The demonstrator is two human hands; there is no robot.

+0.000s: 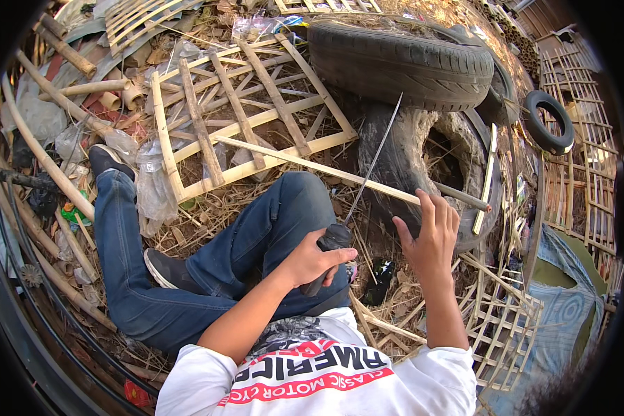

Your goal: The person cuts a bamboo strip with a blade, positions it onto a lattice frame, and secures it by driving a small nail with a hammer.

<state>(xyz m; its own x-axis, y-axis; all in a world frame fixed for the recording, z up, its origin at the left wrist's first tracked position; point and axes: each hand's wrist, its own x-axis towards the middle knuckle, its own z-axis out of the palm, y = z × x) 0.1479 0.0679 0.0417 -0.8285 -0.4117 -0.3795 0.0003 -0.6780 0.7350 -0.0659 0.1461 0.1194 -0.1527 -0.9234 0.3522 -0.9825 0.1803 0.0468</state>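
Note:
My left hand (pixel 317 262) is closed around the black handle (pixel 334 239) of a long-bladed knife. Its thin blade (pixel 376 161), seen nearly edge-on, points up and away from me. To the right, my right hand (pixel 431 232) is raised with its fingers stretched and the thumb apart. A pale split bamboo strip (pixel 312 165) runs slantwise behind the blade, and its right end meets the index finger of my right hand. Whether the strip rests on the tyre there is hard to make out. A worn tyre (pixel 388 149) lies just beyond both hands.
Another tyre (pixel 402 64) leans over the worn one. A bamboo lattice frame (pixel 246 128) lies ahead of my bent knee. Bamboo poles (pixel 52 166) and plastic litter are on the left. Lattice panels (pixel 503 326) and a blue cloth (pixel 565 322) lie at right.

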